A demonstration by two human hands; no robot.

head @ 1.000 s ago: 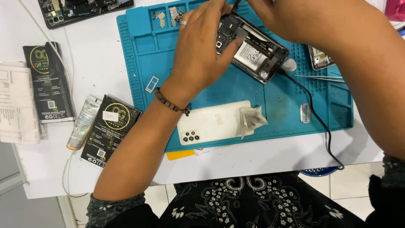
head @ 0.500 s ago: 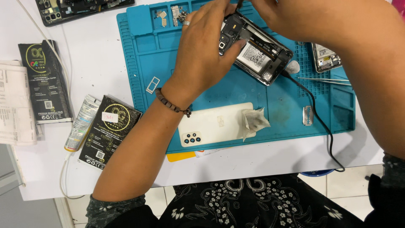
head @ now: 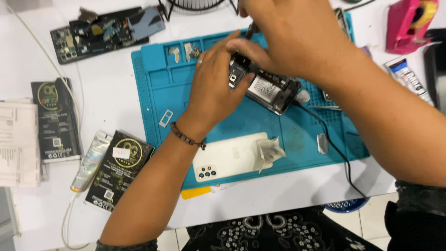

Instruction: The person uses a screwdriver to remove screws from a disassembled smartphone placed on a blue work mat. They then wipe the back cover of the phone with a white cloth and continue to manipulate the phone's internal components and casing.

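Note:
An opened phone (head: 269, 90) with its back off lies tilted on a blue work mat (head: 241, 125), a black cable running from its lower end. My left hand (head: 216, 88) grips the phone's upper end, a bead bracelet on the wrist. My right hand (head: 288, 39) hovers over the same end, pinching a thin dark tool (head: 251, 30) whose tip is hidden behind my fingers. The white back cover (head: 232, 158) lies camera side up near the mat's front edge, with a crumpled bit of film (head: 272, 151) on it.
Two black flat packages (head: 55, 121) (head: 118, 169), a glue tube (head: 90, 160) and papers (head: 18, 144) lie left of the mat. A dismantled phone (head: 104, 32) sits at the back left. A pink tape dispenser (head: 411, 23) and another tube (head: 409, 79) are at the right. Small metal parts lie on the mat.
Both hands stay on the opened phone. The view has shifted, so the mat and everything on it sit lower and further right in the frame.

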